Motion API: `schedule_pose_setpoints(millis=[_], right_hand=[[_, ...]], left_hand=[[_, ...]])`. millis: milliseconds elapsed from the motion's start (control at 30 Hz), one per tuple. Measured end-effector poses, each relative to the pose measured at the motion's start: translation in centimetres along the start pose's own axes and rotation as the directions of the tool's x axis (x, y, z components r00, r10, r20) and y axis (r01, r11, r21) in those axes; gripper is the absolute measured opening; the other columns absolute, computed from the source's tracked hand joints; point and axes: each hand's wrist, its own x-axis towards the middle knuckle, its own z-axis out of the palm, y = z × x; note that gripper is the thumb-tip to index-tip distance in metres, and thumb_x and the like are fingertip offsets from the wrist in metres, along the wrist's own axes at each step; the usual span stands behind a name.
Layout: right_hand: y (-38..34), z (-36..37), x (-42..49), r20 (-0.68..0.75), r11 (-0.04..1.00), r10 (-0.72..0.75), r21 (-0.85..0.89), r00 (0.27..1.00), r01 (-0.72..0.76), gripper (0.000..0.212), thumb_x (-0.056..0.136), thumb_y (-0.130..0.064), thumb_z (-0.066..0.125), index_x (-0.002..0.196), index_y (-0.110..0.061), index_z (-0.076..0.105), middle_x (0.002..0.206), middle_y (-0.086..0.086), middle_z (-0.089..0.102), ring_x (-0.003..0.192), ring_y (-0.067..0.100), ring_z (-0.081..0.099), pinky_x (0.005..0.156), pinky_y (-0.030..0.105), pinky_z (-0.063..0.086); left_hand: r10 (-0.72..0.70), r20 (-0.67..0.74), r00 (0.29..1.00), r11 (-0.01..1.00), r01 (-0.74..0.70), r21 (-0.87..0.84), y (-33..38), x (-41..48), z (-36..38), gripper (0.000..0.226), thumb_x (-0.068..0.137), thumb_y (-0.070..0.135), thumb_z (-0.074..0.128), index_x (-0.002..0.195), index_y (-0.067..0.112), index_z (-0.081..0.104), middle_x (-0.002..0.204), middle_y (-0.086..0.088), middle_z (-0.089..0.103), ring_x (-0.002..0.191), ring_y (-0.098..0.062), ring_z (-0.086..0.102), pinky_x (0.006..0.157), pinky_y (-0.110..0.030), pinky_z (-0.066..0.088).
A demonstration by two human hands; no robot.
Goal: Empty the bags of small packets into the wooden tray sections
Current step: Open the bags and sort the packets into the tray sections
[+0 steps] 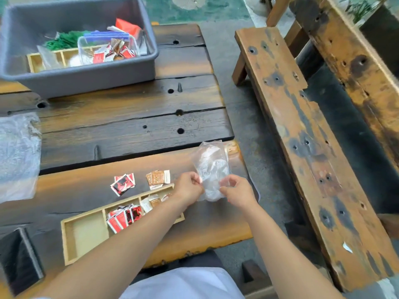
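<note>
A crumpled plastic sheet (17, 156) is cut off at the left edge. The wooden tray (86, 231) has its left section bare, red packets (124, 216) in the middle and its right section partly hidden by the left forearm. The left hand (189, 187) and right hand (236, 193) each pinch the clear bag (212, 167) over the table's right edge. The bag's contents cannot be made out.
</note>
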Motion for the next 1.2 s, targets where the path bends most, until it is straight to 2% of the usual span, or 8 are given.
schedule_pose_setpoints(millis=[67,167,267,367,467,667,967,1200], right_hand=[[-0.1,-0.5,1.5,0.041,0.993,0.016,-0.114,0.999,-0.011,0.018,0.078,-0.012,0.071,0.093,-0.019,0.066,0.098,0.003,0.064,0.091,0.024,0.061,0.081,0.034,0.048],[-0.7,-0.7,2.9,-0.001,0.943,0.027,-0.331,1.0,-0.026,0.059,0.077,-0.025,0.073,0.131,-0.014,0.052,0.127,0.012,0.056,0.119,0.034,0.053,0.098,0.037,0.043],[-2.2,-0.1,3.0,-0.109,0.917,-0.055,-0.399,0.993,0.007,0.062,0.082,-0.03,0.065,0.139,-0.017,0.044,0.138,0.014,0.043,0.124,0.038,0.041,0.105,0.045,0.038],[-4.6,1.9,2.6,-0.099,0.917,-0.267,-0.333,0.959,0.221,0.052,0.085,-0.02,0.061,0.135,-0.014,0.05,0.134,0.012,0.048,0.125,0.033,0.042,0.108,0.044,0.037],[-7.5,5.1,2.3,0.126,0.866,-0.387,-0.29,0.913,0.407,0.038,0.087,-0.013,0.06,0.125,-0.012,0.06,0.115,0.006,0.062,0.108,0.024,0.057,0.098,0.039,0.046],[-10.6,12.4,3.8,0.469,0.691,-0.337,-0.465,0.816,0.553,0.038,0.091,-0.022,0.065,0.128,-0.023,0.061,0.118,-0.003,0.067,0.111,0.02,0.061,0.09,0.027,0.046],[-9.1,18.9,6.3,0.363,0.65,-0.31,-0.594,0.879,0.474,0.045,0.082,-0.015,0.075,0.124,-0.028,0.063,0.121,0.003,0.055,0.117,0.026,0.05,0.098,0.041,0.048],[-8.0,20.5,6.0,0.169,0.625,-0.389,-0.673,0.905,0.395,0.03,0.081,-0.013,0.07,0.11,-0.021,0.064,0.114,0.005,0.059,0.11,0.026,0.047,0.095,0.035,0.042]], left_hand=[[-0.048,-0.005,0.999,0.999,0.048,-0.024,0.0,1.1,0.9,0.028,0.07,-0.005,0.067,0.064,0.02,0.055,0.059,0.001,0.058,0.061,-0.021,0.059,0.063,-0.032,0.052],[-0.14,0.052,0.989,0.989,0.142,-0.042,-1.0,2.1,1.0,0.029,0.069,0.005,0.078,0.082,0.022,0.059,0.074,0.001,0.065,0.088,-0.025,0.071,0.082,-0.042,0.06],[-0.196,0.057,0.979,0.972,0.202,-0.124,-1.9,1.9,-0.5,0.035,0.075,0.002,0.079,0.102,0.014,0.06,0.093,-0.004,0.066,0.097,-0.027,0.068,0.082,-0.039,0.06],[-0.225,0.016,0.974,0.95,0.223,-0.218,-3.4,1.3,-3.2,0.025,0.082,-0.007,0.063,0.103,0.007,0.064,0.097,-0.015,0.071,0.085,-0.026,0.07,0.078,-0.037,0.061],[-0.23,-0.145,0.962,0.943,0.183,-0.279,-4.8,0.3,-6.4,0.017,0.086,-0.002,0.057,0.093,0.011,0.066,0.09,-0.014,0.072,0.074,-0.024,0.071,0.078,-0.045,0.062],[-0.038,-0.594,0.803,0.991,0.107,0.081,-7.7,1.3,-15.5,0.029,0.088,0.014,0.065,0.117,0.01,0.062,0.118,-0.01,0.063,0.111,-0.027,0.058,0.097,-0.037,0.046],[-0.437,-0.692,0.574,0.821,0.569,-0.046,-15.2,9.3,-24.4,0.083,0.095,0.057,0.037,0.157,0.014,0.003,0.165,-0.016,-0.009,0.148,-0.048,-0.003,0.117,-0.065,0.007],[-0.549,-0.723,0.42,0.796,0.525,-0.3,-15.5,12.4,-22.7,0.086,0.092,0.061,0.035,0.157,0.011,0.01,0.164,-0.022,0.003,0.148,-0.051,0.0,0.115,-0.069,0.0]])
